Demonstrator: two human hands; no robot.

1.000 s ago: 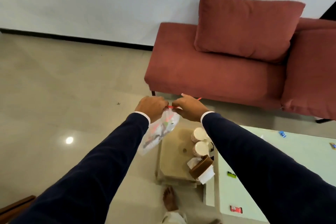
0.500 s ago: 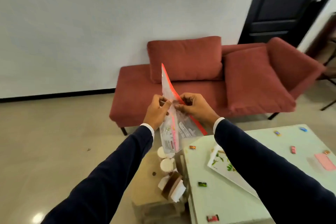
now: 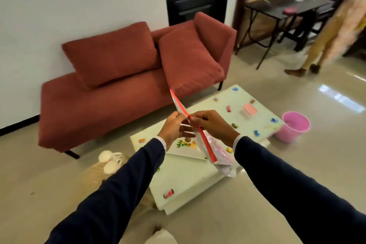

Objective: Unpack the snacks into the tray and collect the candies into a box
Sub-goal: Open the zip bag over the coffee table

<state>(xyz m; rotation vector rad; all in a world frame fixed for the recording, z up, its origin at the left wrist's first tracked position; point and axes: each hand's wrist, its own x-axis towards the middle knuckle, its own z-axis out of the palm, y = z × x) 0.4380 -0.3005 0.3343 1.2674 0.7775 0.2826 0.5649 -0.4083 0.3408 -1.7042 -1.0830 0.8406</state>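
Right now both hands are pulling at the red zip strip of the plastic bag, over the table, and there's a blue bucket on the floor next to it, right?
Not quite: the bucket is pink, as the head view shows. Both hands, left and right, do pinch the plastic bag at its red strip above the table.

Two hands point(image 3: 195, 126), one zip bag point(image 3: 208, 144), one pink bucket point(image 3: 293, 127), two sofa cushions point(image 3: 111, 53), one low table point(image 3: 190, 180)

Bag point(image 3: 218, 156) contents blurred, unreadable
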